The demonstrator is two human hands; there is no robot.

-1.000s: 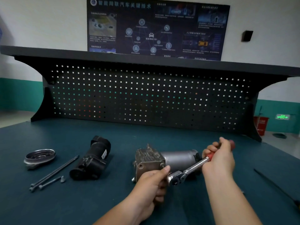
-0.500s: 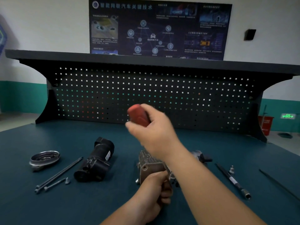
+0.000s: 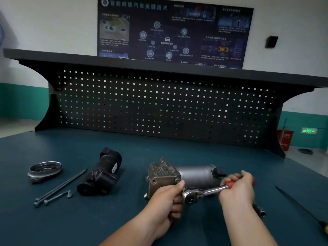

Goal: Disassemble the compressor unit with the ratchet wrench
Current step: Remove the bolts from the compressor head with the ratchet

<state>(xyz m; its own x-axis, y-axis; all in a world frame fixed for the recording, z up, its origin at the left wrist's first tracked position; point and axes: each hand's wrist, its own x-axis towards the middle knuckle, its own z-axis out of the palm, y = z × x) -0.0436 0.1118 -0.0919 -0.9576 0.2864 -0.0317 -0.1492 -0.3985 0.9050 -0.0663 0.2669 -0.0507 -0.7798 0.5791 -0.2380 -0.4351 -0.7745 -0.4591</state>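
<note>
The compressor unit (image 3: 193, 174), a worn metal block joined to a grey cylinder, lies on its side on the dark green bench (image 3: 124, 219). My left hand (image 3: 168, 197) grips the near end of the block, thumb on its top corner. The ratchet wrench (image 3: 204, 191) has its chrome head at the block's near right face, right beside my left hand, and its shaft runs out to the right. My right hand (image 3: 237, 189) grips the wrench's red handle, most of which is hidden in my fist.
A black motor housing (image 3: 101, 173), two long bolts (image 3: 60, 187), a short bolt (image 3: 56, 197) and a round metal cap (image 3: 44, 170) lie to the left. An extension bar (image 3: 259, 210) shows under my right forearm. A thin dark rod (image 3: 301, 205) lies far right. The pegboard (image 3: 159, 107) stands behind.
My right hand swung the wrench handle from high above the unit back down to the right. My left hand kept its grip on the block.
</note>
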